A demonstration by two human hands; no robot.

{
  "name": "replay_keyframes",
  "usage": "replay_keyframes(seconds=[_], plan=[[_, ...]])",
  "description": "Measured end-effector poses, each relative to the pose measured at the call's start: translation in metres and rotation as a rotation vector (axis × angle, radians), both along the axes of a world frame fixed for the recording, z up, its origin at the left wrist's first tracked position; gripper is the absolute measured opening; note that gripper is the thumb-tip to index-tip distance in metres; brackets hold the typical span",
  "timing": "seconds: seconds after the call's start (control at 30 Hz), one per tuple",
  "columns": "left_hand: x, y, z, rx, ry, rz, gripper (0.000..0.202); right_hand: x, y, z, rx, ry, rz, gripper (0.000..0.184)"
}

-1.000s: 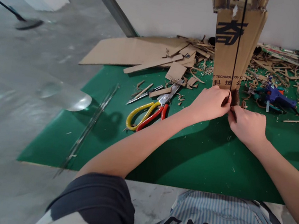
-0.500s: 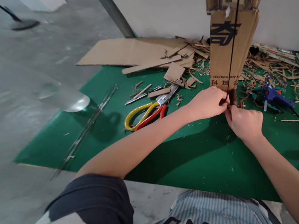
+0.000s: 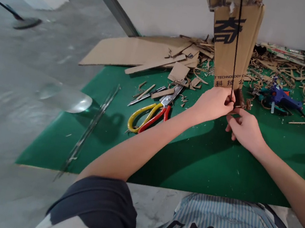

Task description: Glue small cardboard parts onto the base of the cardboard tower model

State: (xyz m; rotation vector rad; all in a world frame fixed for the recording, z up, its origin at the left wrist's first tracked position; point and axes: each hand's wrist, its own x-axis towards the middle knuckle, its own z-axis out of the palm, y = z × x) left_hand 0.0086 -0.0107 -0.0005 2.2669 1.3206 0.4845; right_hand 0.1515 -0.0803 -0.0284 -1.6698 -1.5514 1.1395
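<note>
A tall cardboard tower (image 3: 231,45) with black printed characters stands on the green mat (image 3: 164,150). A black string (image 3: 235,46) runs down its front face. My left hand (image 3: 213,102) is closed in a pinch on the string at the tower's base. My right hand (image 3: 244,128) sits just right of it, fingers curled against the tower's foot; what they hold is hidden. Both forearms reach in from the lower edge.
Scissors with yellow and red handles (image 3: 151,113) lie left of my hands, with a thin metal tool (image 3: 146,95) beside them. A blue glue gun (image 3: 279,97) with a black cord lies to the right. Cardboard sheets (image 3: 139,52) and scraps cover the back of the mat.
My right hand has slipped a little lower and toward me, away from the left hand. The left hand stays pinched on the string. The view has shifted slightly.
</note>
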Motion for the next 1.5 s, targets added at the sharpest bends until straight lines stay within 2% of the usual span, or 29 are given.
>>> replay_keyframes(seconds=[0.07, 0.13, 0.2, 0.3, 0.4, 0.5, 0.57, 0.7, 0.83, 1.37, 1.5], plan=[[0.000, 0.000, 0.000, 0.001, -0.011, 0.000, 0.011, -0.001, -0.001, 0.005, -0.147, 0.373, -0.055, 0.013], [0.001, -0.001, 0.000, -0.001, -0.011, 0.004, 0.010, -0.003, -0.002, 0.008, -0.230, 0.623, -0.144, 0.011], [0.001, -0.002, -0.001, 0.011, -0.002, 0.003, 0.010, -0.005, -0.003, 0.009, -0.270, 0.778, -0.206, 0.012], [0.002, -0.003, -0.001, 0.023, 0.006, 0.004, 0.010, -0.007, -0.004, 0.009, -0.330, 0.878, -0.264, 0.009], [0.002, -0.003, 0.000, 0.023, 0.006, 0.020, 0.010, -0.008, -0.006, 0.009, -0.384, 0.869, -0.338, 0.007], [0.001, -0.003, 0.001, 0.014, -0.002, 0.019, 0.011, -0.009, -0.010, 0.011, -0.368, 0.807, -0.396, 0.013], [0.001, -0.003, 0.001, 0.006, -0.006, 0.014, 0.011, -0.010, -0.013, 0.013, -0.362, 0.802, -0.403, 0.017], [0.001, -0.002, -0.001, -0.001, -0.004, 0.012, 0.011, -0.011, -0.015, 0.014, -0.281, 0.845, -0.411, 0.013], [0.001, -0.002, -0.001, -0.023, -0.041, -0.015, 0.012, -0.010, -0.014, 0.011, -0.213, 0.880, -0.385, 0.022], [0.000, -0.003, -0.002, -0.008, -0.049, -0.034, 0.015, -0.011, -0.017, 0.016, -0.290, 0.951, -0.370, 0.019], [0.001, -0.003, -0.003, 0.007, -0.033, -0.027, 0.014, -0.014, -0.020, 0.016, -0.241, 0.872, -0.474, 0.022]])
